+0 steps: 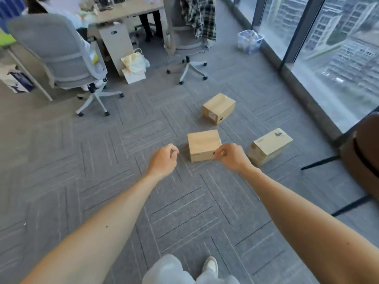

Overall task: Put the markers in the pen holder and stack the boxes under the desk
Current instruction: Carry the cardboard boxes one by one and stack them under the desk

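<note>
Both hands, left hand [164, 158] and right hand [230, 155], reach with loosely curled, empty fingers toward the nearest box [204, 144] on the floor [102, 160]; best grip opposite sides squarely.

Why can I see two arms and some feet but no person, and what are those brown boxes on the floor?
The camera sits on a person's head and looks down, so you see what that person sees: their own arms, legs and a shoe at the bottom. There is only this one picture. The left hand and the right hand both reach forward with curled fingers, and neither holds anything. Three cardboard boxes lie apart on the grey carpet: the middle box just beyond the hands, the far box behind it, and the right box, tipped at an angle. The right hand overlaps the middle box's near corner; I cannot tell whether it touches. Further back stand two office chairs at a desk, and big windows run along the right.
</note>
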The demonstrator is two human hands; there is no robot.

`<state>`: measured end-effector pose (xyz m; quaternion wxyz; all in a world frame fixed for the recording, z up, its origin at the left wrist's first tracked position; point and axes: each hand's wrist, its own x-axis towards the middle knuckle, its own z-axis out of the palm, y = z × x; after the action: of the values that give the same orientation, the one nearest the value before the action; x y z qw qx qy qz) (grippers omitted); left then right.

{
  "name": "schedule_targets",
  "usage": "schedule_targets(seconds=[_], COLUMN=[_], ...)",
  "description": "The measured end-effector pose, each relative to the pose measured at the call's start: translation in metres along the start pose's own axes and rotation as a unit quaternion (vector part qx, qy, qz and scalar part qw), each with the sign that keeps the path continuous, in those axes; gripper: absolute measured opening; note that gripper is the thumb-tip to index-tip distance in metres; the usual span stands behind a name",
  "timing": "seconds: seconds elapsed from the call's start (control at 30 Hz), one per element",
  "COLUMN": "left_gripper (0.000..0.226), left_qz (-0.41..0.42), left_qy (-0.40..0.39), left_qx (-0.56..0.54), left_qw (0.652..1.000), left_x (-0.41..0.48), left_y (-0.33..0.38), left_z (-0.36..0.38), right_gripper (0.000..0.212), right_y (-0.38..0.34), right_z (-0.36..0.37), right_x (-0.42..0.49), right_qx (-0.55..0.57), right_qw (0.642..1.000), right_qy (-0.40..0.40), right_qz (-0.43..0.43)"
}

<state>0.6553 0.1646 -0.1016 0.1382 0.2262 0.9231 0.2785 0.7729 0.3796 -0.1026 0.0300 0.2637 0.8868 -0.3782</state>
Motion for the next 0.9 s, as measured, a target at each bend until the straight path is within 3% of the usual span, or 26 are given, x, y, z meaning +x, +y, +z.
schedule_targets(seconds=[0.27,0.53,0.67,0.9], left_gripper=[0.010,0.023,0.019,0.018], left_qz=[-0.012,-0.065,-0.093,-0.164], left_qy=[-0.041,-0.123,-0.154,-0.204], left_qx=[-0.017,-0.018,-0.023,-0.016], left_qw=[0.999,0.990,0.983,0.965], left_x=[0.201,0.414,0.494,0.601], left_y=[0.000,-0.015,-0.021,-0.060], left_z=[0.029,0.060,0.083,0.172], right_gripper=[0.013,0.015,0.016,0.018], right_y=[0.026,0.043,0.065,0.146], right_z=[-0.017,-0.032,-0.040,-0.005], right_x=[0.183,0.381,0.454,0.586], right_qx=[-0.001,0.009,0.021,0.019], right_qw=[0.998,0.990,0.984,0.977], right_qy=[-0.009,-0.026,-0.022,-0.087], right_qz=[0.055,0.136,0.176,0.195])
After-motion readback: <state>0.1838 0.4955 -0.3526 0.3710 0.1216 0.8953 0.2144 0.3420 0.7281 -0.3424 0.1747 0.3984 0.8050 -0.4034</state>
